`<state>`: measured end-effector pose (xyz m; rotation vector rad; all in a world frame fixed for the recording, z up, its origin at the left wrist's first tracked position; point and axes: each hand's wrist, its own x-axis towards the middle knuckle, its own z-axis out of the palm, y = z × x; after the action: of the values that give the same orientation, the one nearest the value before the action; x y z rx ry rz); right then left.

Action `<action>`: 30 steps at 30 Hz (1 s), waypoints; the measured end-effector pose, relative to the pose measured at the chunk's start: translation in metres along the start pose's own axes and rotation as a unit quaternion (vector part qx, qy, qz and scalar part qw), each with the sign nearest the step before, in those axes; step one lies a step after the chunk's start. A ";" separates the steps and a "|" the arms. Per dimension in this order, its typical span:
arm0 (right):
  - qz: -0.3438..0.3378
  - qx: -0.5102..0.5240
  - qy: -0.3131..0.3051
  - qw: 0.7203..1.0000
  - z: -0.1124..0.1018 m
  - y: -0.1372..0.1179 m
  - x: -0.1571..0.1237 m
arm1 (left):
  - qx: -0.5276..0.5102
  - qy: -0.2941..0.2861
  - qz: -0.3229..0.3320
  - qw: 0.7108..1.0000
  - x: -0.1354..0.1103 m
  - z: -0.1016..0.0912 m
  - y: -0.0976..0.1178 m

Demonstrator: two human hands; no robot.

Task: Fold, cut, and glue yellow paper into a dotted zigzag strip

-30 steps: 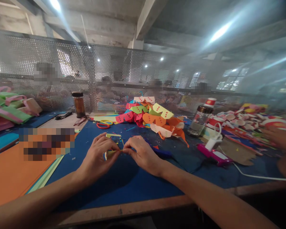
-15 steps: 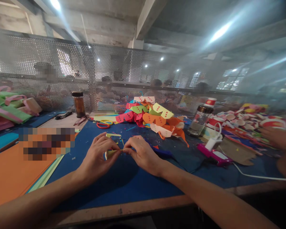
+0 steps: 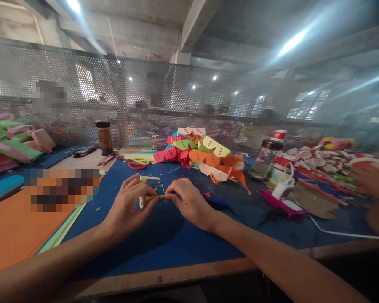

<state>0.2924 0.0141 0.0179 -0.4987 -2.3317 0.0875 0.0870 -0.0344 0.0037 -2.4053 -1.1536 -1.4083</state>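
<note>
My left hand (image 3: 128, 206) is closed, thumb and fingers pinching a small folded piece of pale yellow paper (image 3: 142, 202). Across from it, my right hand (image 3: 189, 204) pinches the other end of the same piece between thumb and forefinger. The paper is mostly covered by my fingers, so its full shape is hidden. Both hands hover over the blue table mat (image 3: 139, 256). Just behind them lie small paper scraps (image 3: 159, 184). Farther back is a heap of folded coloured paper shapes (image 3: 205, 159) with red dots.
Scissors (image 3: 135, 165) with red and yellow handles lie behind my left hand. Orange sheets (image 3: 15, 231) are stacked at left. A dark jar (image 3: 104, 139), a glass bottle (image 3: 262, 162) and a magenta power strip (image 3: 284, 205) stand around. A co-worker's hand (image 3: 371, 183) is at right.
My right hand has shifted slightly right, so more of the paper shows between my fingertips. The co-worker's hand at the right edge has moved a little to the right.
</note>
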 end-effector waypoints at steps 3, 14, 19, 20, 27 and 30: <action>0.001 0.006 0.002 1.000 -0.001 -0.001 0.000 | 0.000 0.002 0.001 1.000 0.001 0.000 0.000; 0.002 0.001 0.005 1.000 0.000 -0.001 0.000 | 0.001 0.001 0.005 1.000 -0.001 -0.002 0.001; 0.002 0.005 0.003 1.000 0.000 -0.001 0.000 | 0.000 -0.001 -0.003 1.000 -0.001 -0.002 0.001; 0.004 0.005 0.000 1.000 0.000 0.000 0.000 | 0.000 0.000 -0.004 1.000 0.000 -0.001 0.001; 0.009 0.003 -0.005 1.000 0.000 0.001 -0.001 | 0.001 -0.002 -0.002 1.000 0.001 0.000 0.001; 0.004 0.002 -0.009 1.000 0.000 0.001 -0.001 | 0.003 0.000 -0.002 1.000 0.001 0.000 0.000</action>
<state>0.2931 0.0147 0.0171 -0.5069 -2.3474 0.1012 0.0874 -0.0344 0.0044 -2.4005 -1.1608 -1.4037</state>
